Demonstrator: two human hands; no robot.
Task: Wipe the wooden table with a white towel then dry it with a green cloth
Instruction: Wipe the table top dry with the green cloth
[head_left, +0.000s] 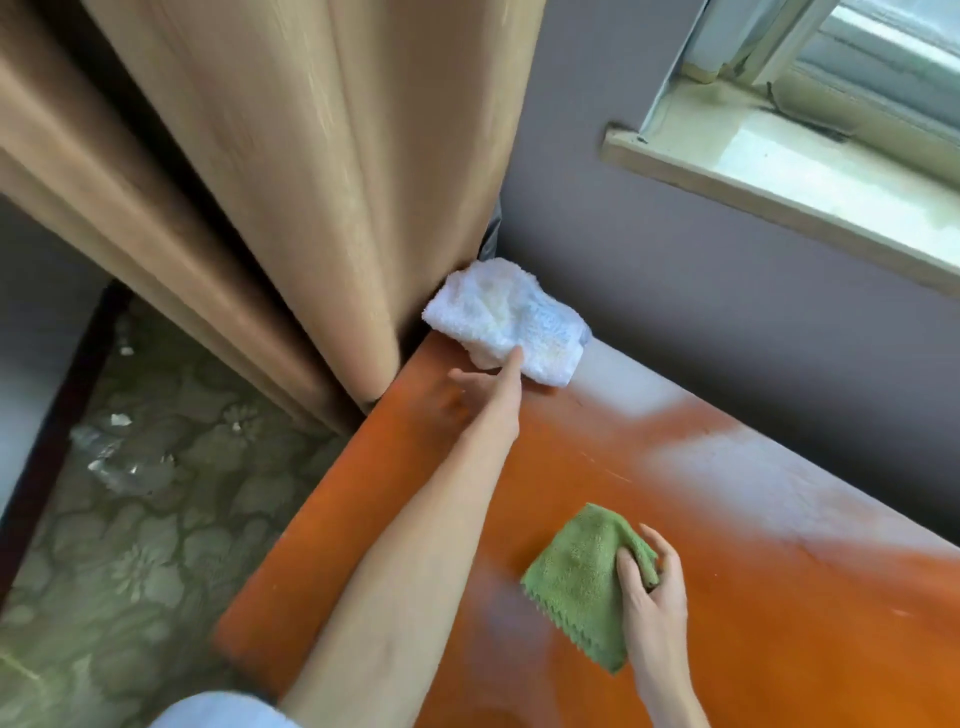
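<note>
Left arm's stretched way out, left hand (488, 387) with straight fingers touching the white towel (511, 319). Right hand (652, 587) sits nearer the body, pinching the green cloth (582, 577).

tan curtain (311, 182), window sill (810, 171), patterned floor (145, 545)

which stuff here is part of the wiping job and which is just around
Job: white towel, green cloth, table, left hand, right hand.
Just around: curtain, window sill, patterned floor.

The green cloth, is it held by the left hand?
No, the right hand grips the green cloth, while the left hand reaches to the white towel.
</note>
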